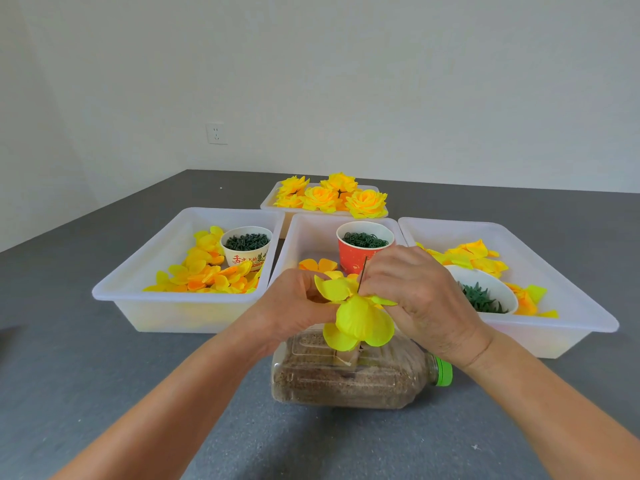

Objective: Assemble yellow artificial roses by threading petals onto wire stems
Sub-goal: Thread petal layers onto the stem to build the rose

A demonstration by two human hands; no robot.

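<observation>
Nearest to you, a clear plastic bottle (349, 375) filled with brown grain lies on its side on the grey bench (104, 393), its green cap (444, 371) pointing to your right. Just above the bottle you hold the flower you are building. Your left hand (289, 308) has its fingers curled around the yellow petals (360, 318) from the left side. Your right hand (420, 296) pinches the thin dark wire stem (362, 274), which stands up out of the middle of the petals.

I judge that you are in the threading step: several petal layers already sit on the wire, and the flower is not yet as full as a finished one. The next move probably asks you to keep the wire steady and slide the petals along it without tearing the holes.

Behind your hands stand three white trays. The left tray (138, 271) holds loose petals and a white cup (246, 247) of small green parts. The middle tray (304, 237) holds a red cup (360, 249) of green rings. The right tray (554, 271) holds petals and a white bowl (485, 289) of green pieces. Farthest, a fourth tray (268, 202) carries the finished roses (332, 195).
</observation>
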